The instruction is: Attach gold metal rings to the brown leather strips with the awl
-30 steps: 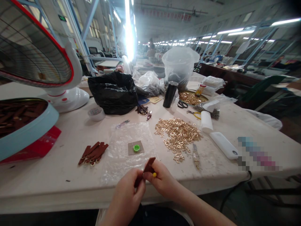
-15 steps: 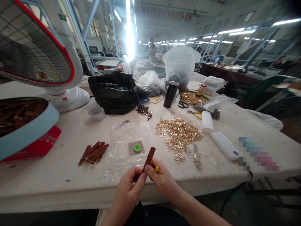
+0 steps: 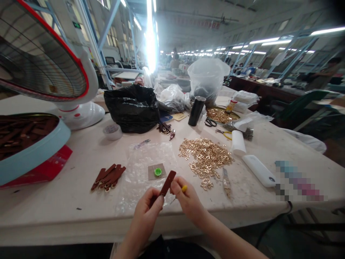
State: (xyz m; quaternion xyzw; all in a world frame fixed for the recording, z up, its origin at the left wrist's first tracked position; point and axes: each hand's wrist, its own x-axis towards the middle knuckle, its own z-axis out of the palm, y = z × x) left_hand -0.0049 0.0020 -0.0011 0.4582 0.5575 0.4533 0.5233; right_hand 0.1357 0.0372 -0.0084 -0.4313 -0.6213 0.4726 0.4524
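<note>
My left hand (image 3: 147,208) is closed on a brown leather strap (image 3: 168,182), which slants up and to the right. My right hand (image 3: 187,198) is closed around a thin tool with a yellow handle (image 3: 184,188); its fine metal shaft points down and left. Its exact kind is not clear. The right fingertips are at the strap's right edge; whether they touch it I cannot tell. In front of my hands a bright green cap (image 3: 157,172) sits on a small grey-brown square (image 3: 151,177), over a clear plastic sheet (image 3: 132,198). More straps with gold rings (image 3: 109,177) lie to the left.
Loose gold rings (image 3: 206,154) are heaped right of centre, near a blade-like tool (image 3: 226,183) and a white case (image 3: 259,171). A black bag (image 3: 130,111), a fan (image 3: 81,111) and a round tin of straps (image 3: 60,140) stand at the left and back.
My right hand has moved slightly right, away from my left thumb, so the tool's metal shaft now shows. The strap has tilted and shifted a little left with my left hand.
</note>
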